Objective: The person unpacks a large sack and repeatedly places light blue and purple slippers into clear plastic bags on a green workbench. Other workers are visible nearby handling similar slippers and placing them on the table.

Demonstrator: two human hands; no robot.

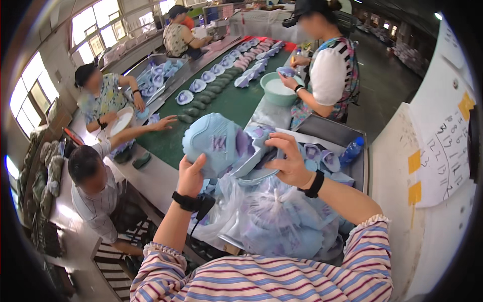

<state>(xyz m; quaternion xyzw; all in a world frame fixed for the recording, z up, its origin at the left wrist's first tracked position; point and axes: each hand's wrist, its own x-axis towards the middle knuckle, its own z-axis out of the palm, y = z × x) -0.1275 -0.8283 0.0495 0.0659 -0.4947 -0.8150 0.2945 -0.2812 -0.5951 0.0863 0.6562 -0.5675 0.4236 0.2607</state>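
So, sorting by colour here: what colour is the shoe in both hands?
Light blue with purple patches, clearest in the head view: the shoe.

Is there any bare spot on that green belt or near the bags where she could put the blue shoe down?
The green conveyor belt is bare between the rows of shoe parts and the mint plastic basin. Below the light blue shoe upper, held in left hand and right hand, clear plastic bags of parts crowd everything.

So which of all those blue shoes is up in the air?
The light blue shoe held up between the person's left hand and right hand. The others lie on the green table or in the plastic bag.
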